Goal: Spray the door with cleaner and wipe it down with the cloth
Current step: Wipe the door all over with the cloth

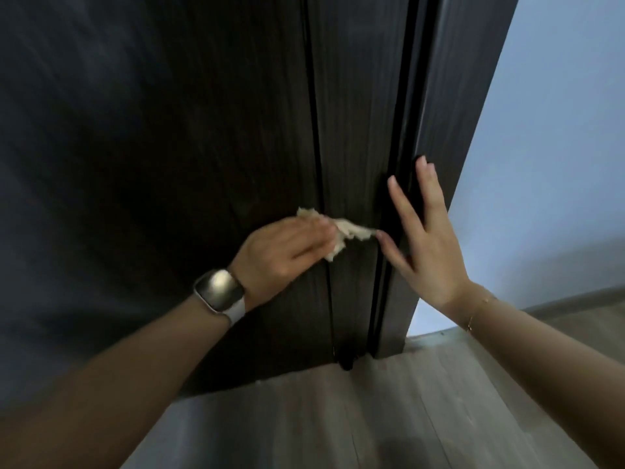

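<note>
Your left hand point(287, 252) presses the pale cloth point(341, 233) flat against the dark door point(203, 147), on the panel just beside its vertical groove, the fingers laid over most of the fabric so only frayed ends stick out. Your right hand point(422, 238) holds nothing, with fingers straight and spread along the door's outer edge near the frame point(449, 130). That is the main risk: if your wiping pressure swings the door toward the frame, those fingertips could get pinched in the gap. The cloth is bunched small, so it may slip out from under your palm or skip the groove, leaving streaks there. No cleaner bottle shows near the door, so I cannot tell whether this stretch was sprayed; wiping dry would only smear the dust.
</note>
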`<state>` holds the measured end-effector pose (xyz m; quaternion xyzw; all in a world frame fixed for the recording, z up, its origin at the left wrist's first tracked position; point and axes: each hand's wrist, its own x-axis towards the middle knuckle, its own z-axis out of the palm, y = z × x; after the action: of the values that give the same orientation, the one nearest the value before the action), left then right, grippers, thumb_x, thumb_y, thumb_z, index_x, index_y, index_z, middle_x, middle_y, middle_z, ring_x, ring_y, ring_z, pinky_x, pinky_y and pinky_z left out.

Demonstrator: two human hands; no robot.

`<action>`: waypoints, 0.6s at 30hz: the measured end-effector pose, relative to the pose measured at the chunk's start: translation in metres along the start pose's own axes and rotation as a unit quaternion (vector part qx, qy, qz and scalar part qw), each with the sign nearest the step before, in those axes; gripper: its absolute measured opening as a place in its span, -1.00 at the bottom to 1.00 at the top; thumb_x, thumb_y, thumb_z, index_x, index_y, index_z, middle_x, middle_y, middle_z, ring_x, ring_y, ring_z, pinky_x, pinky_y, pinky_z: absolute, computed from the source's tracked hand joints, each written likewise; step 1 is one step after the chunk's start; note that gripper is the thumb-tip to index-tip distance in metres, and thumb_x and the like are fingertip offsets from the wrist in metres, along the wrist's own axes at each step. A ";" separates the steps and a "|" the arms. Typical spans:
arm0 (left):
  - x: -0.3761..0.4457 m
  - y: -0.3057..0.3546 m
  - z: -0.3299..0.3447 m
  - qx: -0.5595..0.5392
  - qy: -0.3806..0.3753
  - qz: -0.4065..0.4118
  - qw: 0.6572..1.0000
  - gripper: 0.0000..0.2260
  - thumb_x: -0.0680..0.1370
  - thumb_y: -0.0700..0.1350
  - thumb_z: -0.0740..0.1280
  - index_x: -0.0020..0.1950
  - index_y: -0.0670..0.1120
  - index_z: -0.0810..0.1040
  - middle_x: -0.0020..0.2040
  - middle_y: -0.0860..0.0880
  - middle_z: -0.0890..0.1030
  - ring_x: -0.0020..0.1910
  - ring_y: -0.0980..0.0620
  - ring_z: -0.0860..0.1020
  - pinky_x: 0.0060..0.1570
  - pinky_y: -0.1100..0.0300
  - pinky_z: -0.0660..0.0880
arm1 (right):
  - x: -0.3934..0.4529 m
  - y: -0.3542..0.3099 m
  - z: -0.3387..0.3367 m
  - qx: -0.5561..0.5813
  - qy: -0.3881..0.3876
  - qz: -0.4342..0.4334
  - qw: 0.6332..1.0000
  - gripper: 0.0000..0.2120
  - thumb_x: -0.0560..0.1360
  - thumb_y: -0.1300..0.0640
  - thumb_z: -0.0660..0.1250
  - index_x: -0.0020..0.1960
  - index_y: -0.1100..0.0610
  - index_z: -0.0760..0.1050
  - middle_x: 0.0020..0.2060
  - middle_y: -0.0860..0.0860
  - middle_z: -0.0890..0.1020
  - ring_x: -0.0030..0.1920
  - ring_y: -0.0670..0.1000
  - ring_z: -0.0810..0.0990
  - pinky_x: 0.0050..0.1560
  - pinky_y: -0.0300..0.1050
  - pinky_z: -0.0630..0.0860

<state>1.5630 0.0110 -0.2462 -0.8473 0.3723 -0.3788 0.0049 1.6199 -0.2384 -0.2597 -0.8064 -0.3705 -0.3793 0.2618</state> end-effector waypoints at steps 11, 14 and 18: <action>0.128 -0.079 -0.187 0.113 0.127 -0.025 0.985 -0.79 0.61 -0.24 0.35 0.22 -0.16 0.63 0.21 -0.20 0.61 0.15 -0.15 0.59 0.13 -0.01 0.54 | 0.135 -0.032 -0.060 -0.104 0.017 -0.134 0.985 -0.44 0.58 0.02 0.30 0.52 0.14 0.24 0.54 0.17 0.12 0.55 0.17 0.07 0.51 0.14 0.12; 0.136 -0.084 -0.202 0.150 0.129 -0.015 0.980 -0.80 0.63 -0.20 0.31 0.22 -0.15 0.63 0.19 -0.18 0.61 0.12 -0.15 0.59 0.09 0.03 0.53 | 0.147 -0.045 -0.065 -0.127 0.030 -0.083 0.988 -0.36 0.55 -0.04 0.33 0.53 0.14 0.20 0.54 0.17 0.12 0.54 0.17 0.09 0.47 0.17 0.21; 0.105 -0.079 -0.196 0.133 0.033 -0.032 0.990 -0.76 0.65 -0.08 0.28 0.30 -0.01 0.56 0.30 -0.05 0.56 0.27 0.07 0.48 0.30 0.05 0.42 | 0.143 -0.053 -0.063 -0.130 0.004 -0.063 0.990 -0.33 0.53 -0.06 0.34 0.54 0.10 0.19 0.55 0.14 0.12 0.54 0.16 0.09 0.45 0.15 0.27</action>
<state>1.5317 0.0554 -0.0168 -0.8375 0.2915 -0.4526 0.0938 1.6139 -0.1943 -0.1006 -0.8071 -0.3670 -0.4432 0.1323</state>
